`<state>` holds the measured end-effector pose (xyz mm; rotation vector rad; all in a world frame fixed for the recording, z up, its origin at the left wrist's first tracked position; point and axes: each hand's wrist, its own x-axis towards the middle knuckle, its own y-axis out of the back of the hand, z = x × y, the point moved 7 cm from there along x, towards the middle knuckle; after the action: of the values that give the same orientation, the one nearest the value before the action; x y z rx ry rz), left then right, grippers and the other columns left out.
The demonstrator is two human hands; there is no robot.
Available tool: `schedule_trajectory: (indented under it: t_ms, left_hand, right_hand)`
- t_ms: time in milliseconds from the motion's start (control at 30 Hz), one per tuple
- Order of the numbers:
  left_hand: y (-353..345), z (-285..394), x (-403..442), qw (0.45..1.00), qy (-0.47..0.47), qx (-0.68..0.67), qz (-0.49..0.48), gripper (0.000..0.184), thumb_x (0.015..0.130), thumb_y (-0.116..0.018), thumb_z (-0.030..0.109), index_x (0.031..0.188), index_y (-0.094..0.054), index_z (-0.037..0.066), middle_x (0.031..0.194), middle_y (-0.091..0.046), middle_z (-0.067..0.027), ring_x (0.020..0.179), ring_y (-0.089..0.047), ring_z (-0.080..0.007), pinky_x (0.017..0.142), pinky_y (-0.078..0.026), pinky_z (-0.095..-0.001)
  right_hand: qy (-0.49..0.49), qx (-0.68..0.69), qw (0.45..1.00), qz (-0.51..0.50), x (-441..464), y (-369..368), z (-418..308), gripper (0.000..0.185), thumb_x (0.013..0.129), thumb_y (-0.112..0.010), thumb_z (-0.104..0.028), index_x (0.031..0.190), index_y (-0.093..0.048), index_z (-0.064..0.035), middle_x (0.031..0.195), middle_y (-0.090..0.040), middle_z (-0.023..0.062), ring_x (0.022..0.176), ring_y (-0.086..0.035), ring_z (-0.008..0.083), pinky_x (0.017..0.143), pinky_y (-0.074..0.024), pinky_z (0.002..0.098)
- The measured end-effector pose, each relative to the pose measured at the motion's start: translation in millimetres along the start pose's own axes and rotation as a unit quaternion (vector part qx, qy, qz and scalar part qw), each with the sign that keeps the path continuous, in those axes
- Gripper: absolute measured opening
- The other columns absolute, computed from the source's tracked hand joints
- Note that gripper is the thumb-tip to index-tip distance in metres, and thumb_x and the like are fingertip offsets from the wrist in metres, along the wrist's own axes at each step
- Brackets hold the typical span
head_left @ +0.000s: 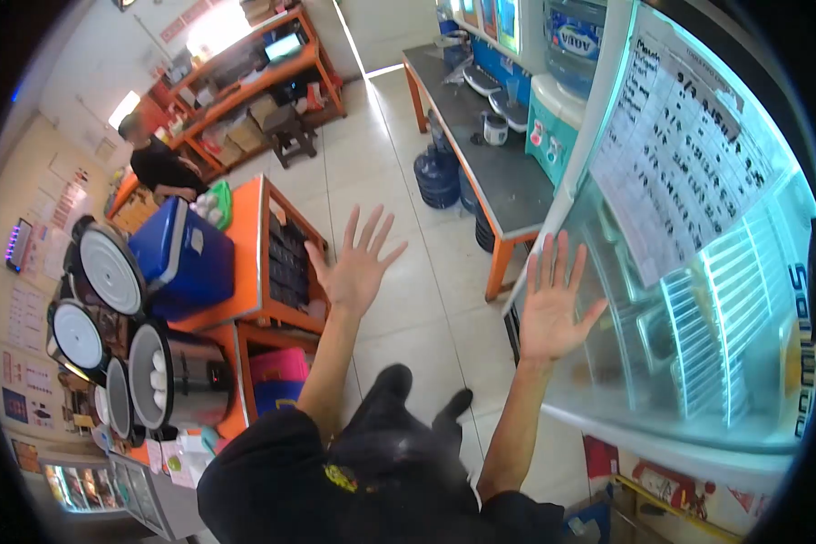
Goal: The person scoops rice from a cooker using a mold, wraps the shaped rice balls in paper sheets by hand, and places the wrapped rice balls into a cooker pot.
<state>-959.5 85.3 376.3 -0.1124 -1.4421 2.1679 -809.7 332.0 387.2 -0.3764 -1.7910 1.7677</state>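
My left hand [355, 272] is held up in mid-air with its fingers spread, palm showing and nothing in it. Over the tiled floor, it is nearest to the orange table [252, 218] on the left. My right hand [553, 313] is also raised, fingers apart and empty, in front of the lower edge of a glass-door fridge [626, 363]. A handwritten sheet [680, 136] is stuck on the fridge glass. Whether the right hand touches the door cannot be made out.
Left: a blue cooler box [179, 254], a large pot [181, 376] with white round items, and open cookers. A person [159, 163] stands beyond. Back right: a dark-topped table [499, 172], water jug [437, 179] and dispenser [553, 122]. A stool [288, 134] stands further back.
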Motion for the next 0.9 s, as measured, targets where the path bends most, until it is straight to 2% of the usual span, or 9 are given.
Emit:
schedule_trajectory:
  t_ms: [133,200,333,467,667,733,800,867,900]
  left_hand:
    - [15.5,3.4,22.8,1.0,-0.017,0.011,0.011,0.094,0.081,-0.032,0.081,0.15,-0.027,0.016,0.157,-0.018,-0.0154,0.145,-0.015,-0.0325,0.114,-0.009,-0.0627]
    - [23.9,19.9,29.2,0.999,-0.02,0.039,0.027,0.096,0.08,-0.03,0.083,0.149,-0.027,0.017,0.156,-0.021,-0.0146,0.145,-0.017,-0.0323,0.114,-0.012,-0.0627]
    - [26.3,95.5,38.9,0.996,-0.086,0.014,0.033,0.095,0.081,-0.028,0.082,0.149,-0.026,0.017,0.156,-0.02,-0.0146,0.145,-0.018,-0.0323,0.114,-0.013,-0.0637]
    - [59.0,172.4,33.4,0.991,-0.128,-0.029,0.016,0.094,0.081,-0.027,0.082,0.149,-0.026,0.018,0.156,-0.019,-0.0146,0.144,-0.018,-0.0324,0.114,-0.013,-0.0648]
    - [175.4,211.7,-10.5,0.99,-0.114,-0.077,0.044,0.09,0.085,-0.023,0.079,0.15,-0.023,0.017,0.156,-0.02,-0.0159,0.144,-0.018,-0.0326,0.112,-0.016,-0.0635]
    - [204.2,228.8,-53.9,0.988,-0.122,-0.063,0.07,0.088,0.087,-0.022,0.077,0.151,-0.023,0.018,0.156,-0.021,-0.0168,0.144,-0.02,-0.0325,0.112,-0.018,-0.0617]
    - [270.9,224.0,-126.7,0.983,-0.104,0.018,0.147,0.081,0.092,-0.021,0.071,0.15,-0.024,0.015,0.152,-0.029,-0.0193,0.142,-0.026,-0.0325,0.112,-0.02,-0.0599]
    - [381.1,178.9,-238.0,0.924,-0.047,0.203,0.322,0.075,0.095,-0.034,0.062,0.149,-0.025,0.011,0.145,-0.042,-0.0185,0.137,-0.036,-0.0311,0.109,-0.026,-0.0549]
    - [438.3,144.9,-316.2,0.865,0.027,0.232,0.445,0.076,0.094,-0.041,0.061,0.148,-0.029,0.009,0.142,-0.045,-0.0173,0.133,-0.04,-0.0303,0.108,-0.027,-0.0539]
  right_hand:
    - [0.01,0.028,1.0,0.001,23.7,17.5,23.0,0.079,0.093,-0.039,-0.061,0.151,-0.021,-0.0098,0.156,-0.016,0.0203,0.145,-0.013,0.0351,0.118,-0.0132,0.0483]
    - [-0.035,0.024,0.999,-0.01,31.9,27.6,51.0,0.079,0.093,-0.041,-0.059,0.151,-0.02,-0.0101,0.157,-0.014,0.02,0.145,-0.013,0.0349,0.118,-0.0132,0.0479]
    - [-0.108,0.013,0.994,-0.033,57.2,14.9,124.6,0.077,0.095,-0.044,-0.053,0.151,-0.016,-0.0083,0.158,-0.01,0.0164,0.147,-0.008,0.0328,0.119,-0.0109,0.048]
    - [-0.135,-0.042,0.988,-0.06,72.0,22.1,191.3,0.075,0.096,-0.041,-0.053,0.151,-0.017,-0.0081,0.158,-0.01,0.0187,0.146,-0.01,0.0341,0.118,-0.0146,0.0491]
    - [-0.14,-0.107,0.982,0.064,7.4,99.6,241.5,0.076,0.095,-0.039,-0.056,0.151,-0.02,-0.0077,0.157,-0.014,0.019,0.146,-0.011,0.0339,0.118,-0.014,0.0499]
    - [-0.173,-0.102,0.97,0.138,-27.0,161.6,240.8,0.074,0.094,-0.04,-0.057,0.149,-0.025,-0.0095,0.156,-0.019,0.0188,0.144,-0.019,0.0342,0.116,-0.0172,0.0513]
    - [-0.281,-0.143,0.923,0.22,-58.2,233.8,256.3,0.07,0.093,-0.041,-0.058,0.145,-0.034,-0.0107,0.151,-0.031,0.0193,0.137,-0.032,0.0336,0.111,-0.0227,0.0513]
    - [-0.491,-0.432,0.739,0.163,-64.2,259.9,324.2,0.063,0.095,-0.042,-0.054,0.14,-0.04,-0.0112,0.139,-0.047,0.0204,0.126,-0.045,0.0335,0.105,-0.0291,0.0528]
    - [-0.563,-0.507,0.653,0.012,-57.6,229.9,396.9,0.058,0.097,-0.044,-0.048,0.14,-0.039,-0.0094,0.117,-0.061,0.0191,0.112,-0.056,0.0293,0.098,-0.038,0.048]
